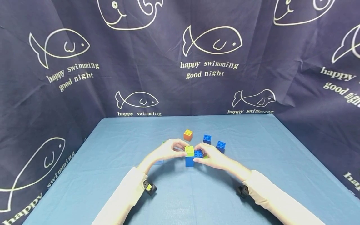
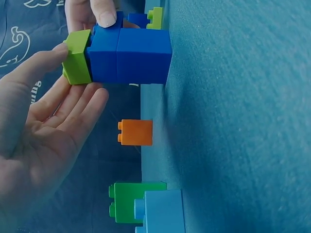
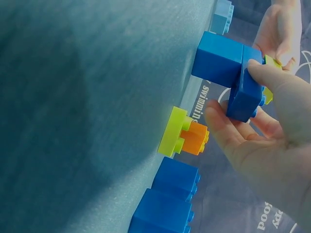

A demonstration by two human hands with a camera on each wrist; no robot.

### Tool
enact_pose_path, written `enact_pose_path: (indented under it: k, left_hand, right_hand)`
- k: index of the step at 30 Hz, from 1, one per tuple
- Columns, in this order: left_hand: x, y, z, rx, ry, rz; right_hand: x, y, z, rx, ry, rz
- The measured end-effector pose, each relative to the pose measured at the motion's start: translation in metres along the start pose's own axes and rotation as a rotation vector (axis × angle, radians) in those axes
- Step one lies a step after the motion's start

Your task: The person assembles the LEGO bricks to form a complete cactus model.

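While studs-up, long blue brick [image 1: 198, 153] left-to-right

All the print is white, on the dark cloth [image 1: 166, 72]. In the head view, "happy swimming" stands over "good night" beneath the upper left fish [image 1: 67, 45] and the middle fish [image 1: 217, 42]; at the right edge, "happy" and "good night" are partly cut off. "happy swimming" also runs beneath the small left fish [image 1: 142, 100] and the small right fish [image 1: 260, 100], and slants up the far left. The left wrist view has only partial letters beside the left hand [image 2: 51, 131]. In the right wrist view, "swimming" stands sideways near the lime brick [image 3: 170, 131], with "ppy" and "ood" lower down
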State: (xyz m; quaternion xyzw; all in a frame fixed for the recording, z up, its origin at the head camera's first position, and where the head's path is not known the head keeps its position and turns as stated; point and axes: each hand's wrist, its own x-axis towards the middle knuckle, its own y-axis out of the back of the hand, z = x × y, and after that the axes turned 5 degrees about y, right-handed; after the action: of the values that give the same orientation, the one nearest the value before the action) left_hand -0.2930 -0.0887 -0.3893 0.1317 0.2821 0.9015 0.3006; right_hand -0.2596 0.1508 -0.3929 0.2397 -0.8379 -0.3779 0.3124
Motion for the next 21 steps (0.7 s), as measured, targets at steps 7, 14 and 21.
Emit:
enact_pose_path:
  k: [7,14,21]
  left_hand:
    - [0.0009,-0.0005,0.0002,-0.032,-0.021,-0.023]
    - [0.0025,-0.004,0.0008,-0.046,-0.004,0.002]
    - [0.0042,-0.0084,0.0039,-0.017,0.028,0.063]
  right_hand:
    - [-0.0001,-0.0003,0.0016,-0.003,0.003,0.001]
    - [-0.0001,-0.0008,0.0028,0.002,0.006,0.005]
    - [-0.0003,-0.0003,0.0027,0.005,0.01,0.006]
